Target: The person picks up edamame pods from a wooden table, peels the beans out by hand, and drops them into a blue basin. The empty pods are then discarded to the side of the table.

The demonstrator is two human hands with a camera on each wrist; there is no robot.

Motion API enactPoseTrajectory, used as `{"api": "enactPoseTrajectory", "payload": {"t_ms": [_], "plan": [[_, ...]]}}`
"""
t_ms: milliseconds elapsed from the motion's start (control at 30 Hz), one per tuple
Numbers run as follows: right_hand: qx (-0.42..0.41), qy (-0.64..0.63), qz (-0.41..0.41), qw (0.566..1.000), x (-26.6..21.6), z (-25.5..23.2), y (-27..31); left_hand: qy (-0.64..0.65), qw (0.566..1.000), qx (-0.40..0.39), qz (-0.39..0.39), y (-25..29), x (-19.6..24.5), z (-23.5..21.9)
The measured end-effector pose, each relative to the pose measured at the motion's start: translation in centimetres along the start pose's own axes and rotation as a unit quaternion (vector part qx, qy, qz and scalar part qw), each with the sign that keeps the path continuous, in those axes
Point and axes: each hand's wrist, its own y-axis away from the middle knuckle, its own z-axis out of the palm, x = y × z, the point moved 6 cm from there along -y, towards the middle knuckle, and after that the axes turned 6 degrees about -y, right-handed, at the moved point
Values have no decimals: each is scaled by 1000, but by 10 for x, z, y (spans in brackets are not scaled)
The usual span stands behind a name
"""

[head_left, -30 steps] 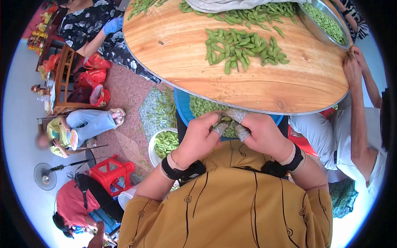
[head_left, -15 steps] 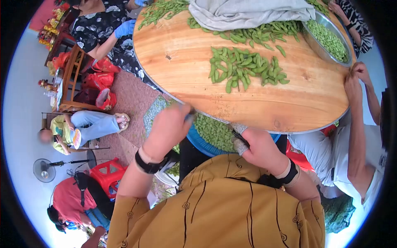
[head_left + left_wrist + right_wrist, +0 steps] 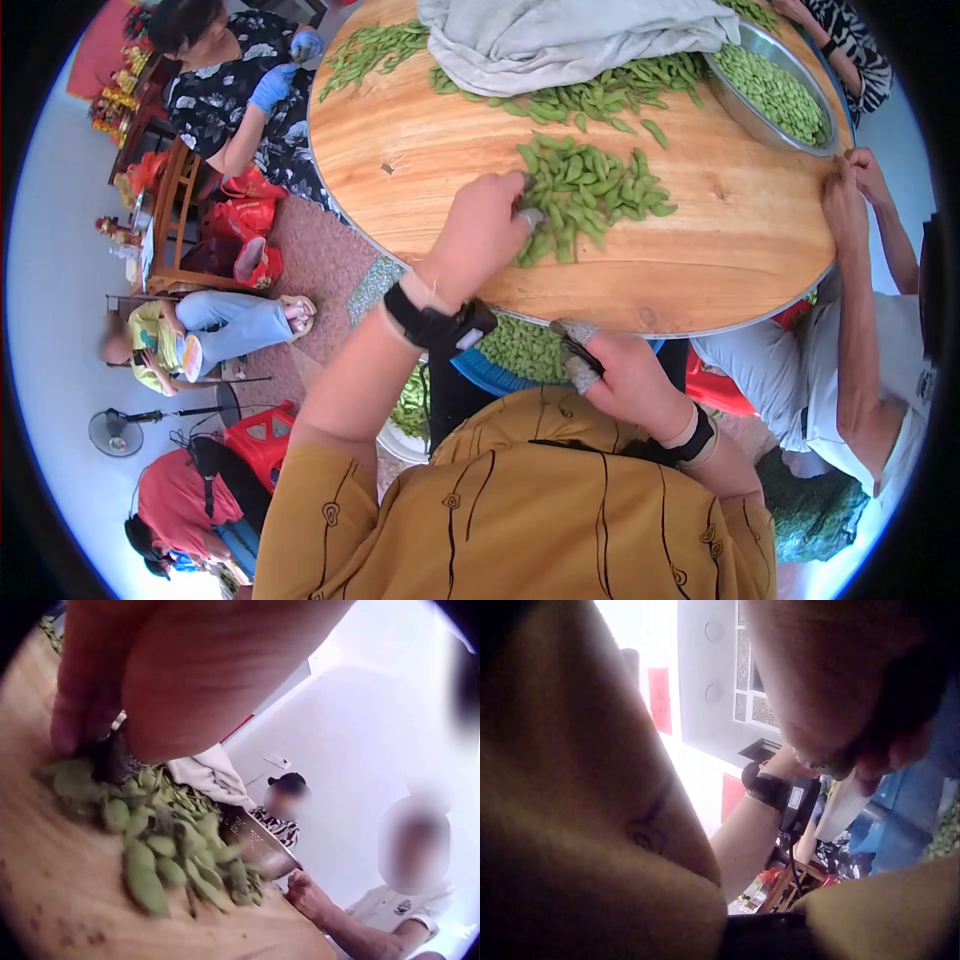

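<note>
My left hand (image 3: pixel 482 238) reaches over the round wooden table (image 3: pixel 420 215), its thumb and forefinger spread at the near left edge of a pile of green soybean pods (image 3: pixel 600 190). In the left wrist view, dark-tipped fingers touch the pods (image 3: pixel 142 877). My right hand (image 3: pixel 635 380) stays low by the table's near edge, over a blue basin (image 3: pixel 480 372) of shelled green beans (image 3: pixel 525 350). Grey wrapping covers its thumb and forefinger tips, and something dark shows between them; I cannot tell what it is.
A grey cloth (image 3: pixel 570 45) covers more pods at the back. A metal bowl (image 3: pixel 815 135) of shelled beans stands at the right. People sit around the table; a person's hands (image 3: pixel 850 185) are at its right edge. A white tub (image 3: pixel 400 440) with pods stands low at the left.
Both hands were together over the basin. The left hand has since parted, moving up and forward over the table edge to the pods; the right hand has stayed near the basin.
</note>
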Motion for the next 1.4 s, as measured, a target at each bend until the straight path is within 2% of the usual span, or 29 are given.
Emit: {"api": "enactPoseTrajectory", "payload": {"t_ms": [67, 133, 233, 300, 433, 500, 533, 600, 633, 667, 700, 733, 767, 833, 933, 1000, 1033, 1067, 1133, 1167, 1300, 1367, 1400], "plan": [[2, -8, 3, 1000, -2, 1, -3, 78, 996, -32, -37, 15, 7, 5], [2, -15, 6, 1000, -1, 1, -3, 94, 995, -7, -24, 24, 17, 5], [6, -4, -8, 1000, 0, 2, -1, 157, 986, 31, -56, 28, 16, 3], [6, -7, 1, 1000, 1, 2, -1, 195, 973, 46, -116, 26, 12, -3], [14, -10, 8, 1000, 2, 0, 2, 243, 963, 50, -110, 28, 14, -7], [89, -64, 27, 994, -9, -15, 3, 254, 965, 2, -72, 36, 25, -8], [89, -63, 29, 994, -5, -16, 4, 256, 964, 1, -73, 43, 30, -10], [162, -65, 42, 984, 6, -27, 8, 262, 960, -101, -20, 61, 51, -6], [169, -99, 42, 980, 4, -31, 4, 264, 959, -101, -20, 68, 58, -8], [168, -98, 43, 980, 0, -35, 1, 268, 954, -128, -28, 76, 66, -6], [137, -168, 94, 972, 1, -33, -1, 272, 949, -154, -36, 82, 70, -3], [106, -238, 144, 955, 3, -29, -3, 274, 949, -153, -37, 86, 70, -1], [104, -237, 145, 955, 0, -31, -3, 268, 954, -133, -22, 90, 69, 0], [44, -221, 185, 956, -1, -24, -4, 264, 958, -110, -8, 97, 65, 4], [67, -242, 163, 954, -6, -21, -6, 281, 957, -71, 0, 105, 58, 4], [75, -240, 163, 954, -6, -17, -6, 250, 959, -129, -28, 109, 56, 9], [86, -236, 159, 955, -6, -17, -4, 310, 938, -137, -70, 110, 52, 10], [85, -236, 162, 954, -6, -17, -3, 312, 937, -138, -71, 111, 51, 9], [70, -235, 124, 962, -13, -17, -3, 483, 857, -127, -130, 115, 46, 10], [68, -234, 124, 962, -15, -17, -2, 502, 847, -121, -128, 115, 47, 10], [27, -242, 136, 960, -16, -13, -1, 493, 852, -113, -136, 115, 46, 13], [18, -250, 148, 957, -14, -12, 1, 454, 879, -98, -109, 116, 46, 14], [13, -250, 164, 954, -14, -11, 2, 455, 878, -99, -109, 116, 46, 13]]}}
